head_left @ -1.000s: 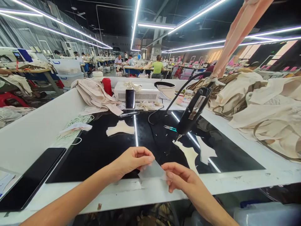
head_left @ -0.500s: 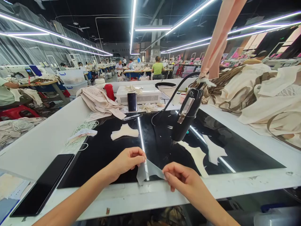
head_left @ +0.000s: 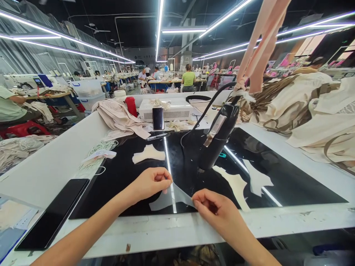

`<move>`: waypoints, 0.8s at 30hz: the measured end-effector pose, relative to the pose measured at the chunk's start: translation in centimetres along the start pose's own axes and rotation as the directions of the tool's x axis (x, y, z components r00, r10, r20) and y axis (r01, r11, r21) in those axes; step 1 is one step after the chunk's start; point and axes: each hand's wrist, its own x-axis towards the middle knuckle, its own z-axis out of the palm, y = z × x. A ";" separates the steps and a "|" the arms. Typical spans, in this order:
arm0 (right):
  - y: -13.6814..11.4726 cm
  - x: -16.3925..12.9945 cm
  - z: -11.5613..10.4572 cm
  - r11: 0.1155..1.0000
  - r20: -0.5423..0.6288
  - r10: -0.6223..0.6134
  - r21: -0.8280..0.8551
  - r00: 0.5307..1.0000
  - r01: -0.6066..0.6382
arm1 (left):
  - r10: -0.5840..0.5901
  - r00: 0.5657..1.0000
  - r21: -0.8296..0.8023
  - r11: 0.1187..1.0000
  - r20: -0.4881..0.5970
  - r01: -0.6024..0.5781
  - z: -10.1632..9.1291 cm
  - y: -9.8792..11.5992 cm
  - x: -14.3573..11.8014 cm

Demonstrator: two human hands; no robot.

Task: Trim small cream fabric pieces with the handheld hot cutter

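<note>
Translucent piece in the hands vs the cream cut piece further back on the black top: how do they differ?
The translucent piece is see-through and greyish; the cream cut piece is opaque. The translucent piece is pinched between the left hand and right hand, partly lifted; the cream cut piece lies flat and untouched. The translucent piece sits at the near edge of the black top, the cream one further back. Both are thin, flat cut shapes.

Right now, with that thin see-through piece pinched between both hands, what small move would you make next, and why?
Probably lower it flat onto the black tabletop. The left hand and right hand each pinch an edge of the translucent film, which hangs partly lifted just above the surface, and the hanging black tool sits right behind it.
</note>
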 end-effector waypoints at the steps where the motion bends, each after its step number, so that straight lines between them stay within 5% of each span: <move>1: 0.2 0.2 0.1 0.998 -0.020 -0.015 -0.063 1.000 0.014 | 0.024 1.000 0.051 0.998 -0.020 -0.023 0.0 -0.2 0.3; 7: 1.0 0.4 0.0 0.903 -0.112 -0.172 -0.415 0.979 0.111 | 0.199 0.955 0.399 0.912 -0.222 -0.097 0.1 -2.4 2.0; 10: 2.2 -0.2 -2.8 0.905 -0.219 -0.134 -0.425 0.966 0.029 | 0.165 0.952 0.385 0.921 -0.257 -0.055 -0.4 -3.8 2.5; 17: 6.7 -2.0 -12.9 0.833 -0.477 -0.009 -0.489 0.879 -0.257 | 0.070 0.956 0.328 0.944 -0.283 0.028 -0.8 -5.7 3.0; 24: 8.5 -2.5 -13.6 0.815 -0.428 0.049 -0.506 0.903 -0.284 | -0.026 0.958 0.319 0.940 -0.286 0.121 -0.6 -3.7 2.1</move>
